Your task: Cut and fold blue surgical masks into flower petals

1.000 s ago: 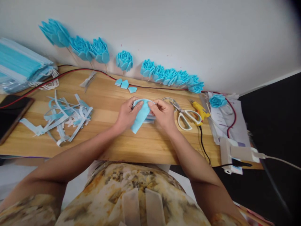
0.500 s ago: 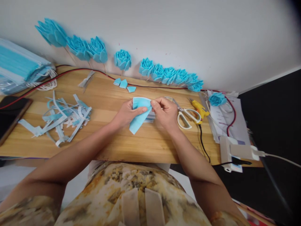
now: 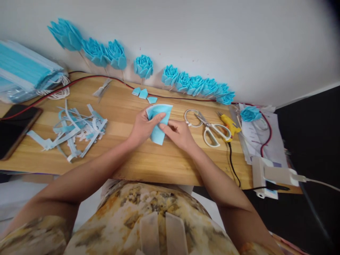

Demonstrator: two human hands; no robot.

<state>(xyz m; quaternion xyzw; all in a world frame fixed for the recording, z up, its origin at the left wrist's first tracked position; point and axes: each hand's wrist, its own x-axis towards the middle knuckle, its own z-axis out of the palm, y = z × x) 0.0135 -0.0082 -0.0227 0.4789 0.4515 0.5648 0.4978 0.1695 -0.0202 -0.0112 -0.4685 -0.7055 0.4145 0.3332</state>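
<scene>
A light-blue piece of mask fabric (image 3: 158,135) is held up above the middle of the wooden table. My left hand (image 3: 145,124) grips it from the left, thumb across its front. From the right, my right hand (image 3: 177,132) pinches the same fabric near its right edge, thumb in front. The fingers behind the fabric are hidden. Just right of my right hand lie white-handled scissors (image 3: 209,126) beside a ring of white wire (image 3: 193,118). Beyond the hands, several small cut blue petals (image 3: 143,93) rest on the table.
Blue fabric flowers (image 3: 143,66) on sticks lean along the wall. A yellow glue gun (image 3: 228,126), a power strip (image 3: 261,173) and papers (image 3: 271,138) lie right. At left are cut strips (image 3: 77,127), a phone (image 3: 20,129) and packed masks (image 3: 29,67). A red-black cable (image 3: 91,77) runs behind.
My right hand has slid down from the fabric's upper right corner to its lower right side. The fabric has turned more upright, and the camera view has shifted slightly.
</scene>
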